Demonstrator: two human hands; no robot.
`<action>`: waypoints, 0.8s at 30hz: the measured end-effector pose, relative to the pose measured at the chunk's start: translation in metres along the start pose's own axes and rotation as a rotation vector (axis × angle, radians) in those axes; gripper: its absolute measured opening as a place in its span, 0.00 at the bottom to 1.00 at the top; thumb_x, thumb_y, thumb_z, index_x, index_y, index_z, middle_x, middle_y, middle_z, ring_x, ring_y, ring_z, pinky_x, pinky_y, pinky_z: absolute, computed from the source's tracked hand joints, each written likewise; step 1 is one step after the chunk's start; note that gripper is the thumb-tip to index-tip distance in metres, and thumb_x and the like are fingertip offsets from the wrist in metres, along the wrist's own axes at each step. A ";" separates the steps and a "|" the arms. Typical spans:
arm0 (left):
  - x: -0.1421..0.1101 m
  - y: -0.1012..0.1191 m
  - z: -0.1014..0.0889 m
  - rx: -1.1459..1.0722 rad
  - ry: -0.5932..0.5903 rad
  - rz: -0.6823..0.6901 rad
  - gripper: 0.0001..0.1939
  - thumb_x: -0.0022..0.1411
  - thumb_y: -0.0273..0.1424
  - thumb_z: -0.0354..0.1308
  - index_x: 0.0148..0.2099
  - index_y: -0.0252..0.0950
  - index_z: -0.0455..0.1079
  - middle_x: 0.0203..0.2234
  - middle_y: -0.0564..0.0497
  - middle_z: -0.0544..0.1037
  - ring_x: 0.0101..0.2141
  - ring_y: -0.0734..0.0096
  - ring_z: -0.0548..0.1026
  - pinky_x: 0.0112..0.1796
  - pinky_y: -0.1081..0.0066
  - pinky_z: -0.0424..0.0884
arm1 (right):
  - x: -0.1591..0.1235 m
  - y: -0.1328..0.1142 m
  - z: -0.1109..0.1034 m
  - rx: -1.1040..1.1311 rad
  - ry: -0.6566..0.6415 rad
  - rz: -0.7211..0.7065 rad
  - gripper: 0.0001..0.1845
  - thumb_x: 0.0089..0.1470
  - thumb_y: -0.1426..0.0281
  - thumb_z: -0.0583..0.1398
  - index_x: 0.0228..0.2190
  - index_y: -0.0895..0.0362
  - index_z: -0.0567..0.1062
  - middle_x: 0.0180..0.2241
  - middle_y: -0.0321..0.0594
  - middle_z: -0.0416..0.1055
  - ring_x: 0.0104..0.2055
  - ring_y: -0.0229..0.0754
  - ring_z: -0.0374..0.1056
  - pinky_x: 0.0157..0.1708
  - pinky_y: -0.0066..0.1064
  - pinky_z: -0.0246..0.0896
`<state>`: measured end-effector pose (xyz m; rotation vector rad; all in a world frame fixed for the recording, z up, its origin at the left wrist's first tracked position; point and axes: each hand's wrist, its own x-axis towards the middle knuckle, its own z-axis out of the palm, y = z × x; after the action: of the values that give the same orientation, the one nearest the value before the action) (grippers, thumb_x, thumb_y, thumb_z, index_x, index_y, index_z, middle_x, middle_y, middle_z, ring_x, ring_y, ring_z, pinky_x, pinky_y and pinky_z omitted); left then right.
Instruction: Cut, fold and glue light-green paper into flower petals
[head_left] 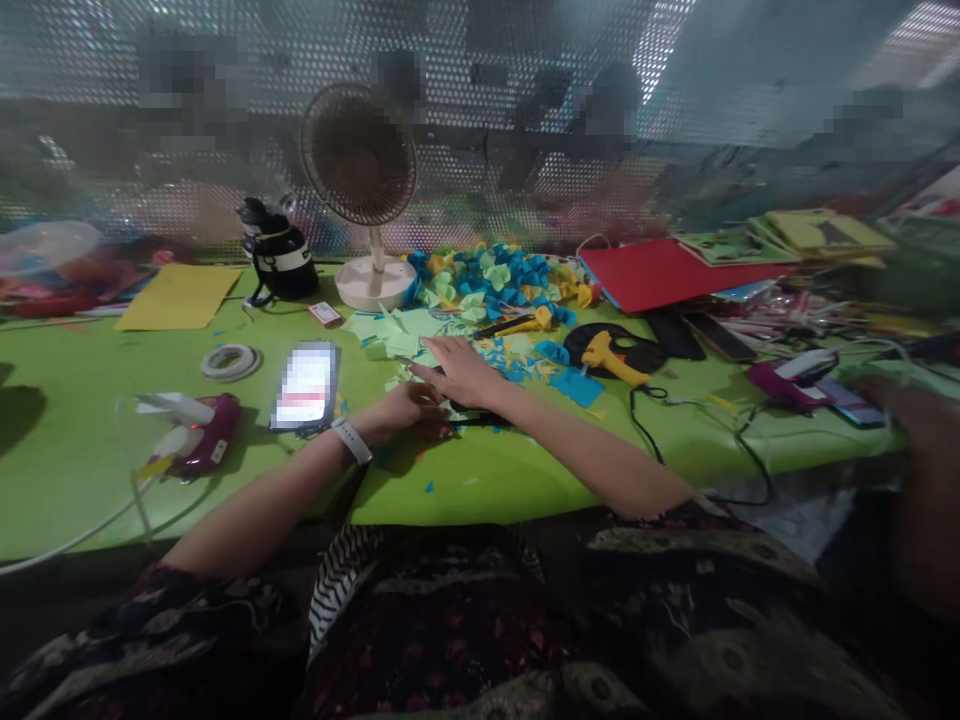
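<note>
Both my hands meet over the green table (90, 420), amid paper scraps. My left hand (409, 410), with a white band on its wrist, is curled closed on something small I cannot make out. My right hand (459, 368) lies over light green paper pieces (394, 335), fingers stretched toward the left and close together, touching the scraps. A dark thin tool (480, 418) lies under my right wrist. A pile of folded blue, green and yellow paper shapes (495, 275) sits just beyond the hands.
A phone (306, 385) lies left of my hands, with a tape roll (230, 361) and a magenta glue gun (196, 438) further left. A small fan (364, 190), a yellow glue gun (611, 358), red card (660, 272) and people behind a mesh screen are also there.
</note>
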<state>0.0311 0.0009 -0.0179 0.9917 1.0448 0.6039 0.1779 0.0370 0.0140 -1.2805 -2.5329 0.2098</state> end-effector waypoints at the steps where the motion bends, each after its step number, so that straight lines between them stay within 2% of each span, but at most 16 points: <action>1: 0.001 0.000 -0.001 0.013 0.002 -0.001 0.17 0.47 0.25 0.70 0.32 0.33 0.63 0.22 0.49 0.78 0.24 0.67 0.79 0.30 0.66 0.77 | 0.000 0.001 0.002 -0.008 -0.018 0.001 0.36 0.62 0.49 0.44 0.60 0.62 0.60 0.59 0.53 0.61 0.61 0.55 0.54 0.59 0.45 0.48; 4: 0.005 -0.002 -0.003 0.042 -0.006 0.019 0.14 0.49 0.24 0.69 0.34 0.32 0.66 0.23 0.48 0.77 0.24 0.67 0.79 0.29 0.67 0.77 | 0.002 0.002 0.006 -0.021 -0.064 0.020 0.39 0.61 0.48 0.43 0.61 0.64 0.57 0.61 0.56 0.57 0.64 0.58 0.49 0.60 0.49 0.45; 7: 0.007 -0.004 -0.004 0.059 -0.025 0.034 0.12 0.50 0.24 0.67 0.36 0.32 0.67 0.23 0.47 0.78 0.24 0.68 0.78 0.29 0.68 0.76 | 0.003 0.003 0.011 -0.018 -0.076 0.033 0.41 0.60 0.46 0.42 0.62 0.62 0.56 0.63 0.55 0.53 0.65 0.59 0.46 0.62 0.51 0.43; 16: 0.005 -0.002 -0.003 0.035 -0.034 0.044 0.14 0.50 0.23 0.68 0.37 0.32 0.67 0.22 0.49 0.77 0.22 0.71 0.77 0.27 0.70 0.75 | 0.003 0.001 0.007 -0.008 -0.113 0.046 0.41 0.60 0.46 0.42 0.63 0.63 0.54 0.64 0.55 0.52 0.66 0.59 0.44 0.63 0.50 0.42; 24: 0.003 0.002 -0.002 0.065 -0.044 0.058 0.10 0.50 0.22 0.67 0.34 0.30 0.69 0.22 0.48 0.77 0.23 0.69 0.77 0.28 0.68 0.76 | 0.004 0.001 0.008 -0.004 -0.138 0.053 0.41 0.61 0.46 0.41 0.63 0.63 0.54 0.64 0.55 0.52 0.66 0.58 0.44 0.63 0.49 0.41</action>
<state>0.0302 0.0045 -0.0178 1.0913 1.0043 0.5962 0.1739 0.0412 0.0070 -1.3807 -2.6157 0.3158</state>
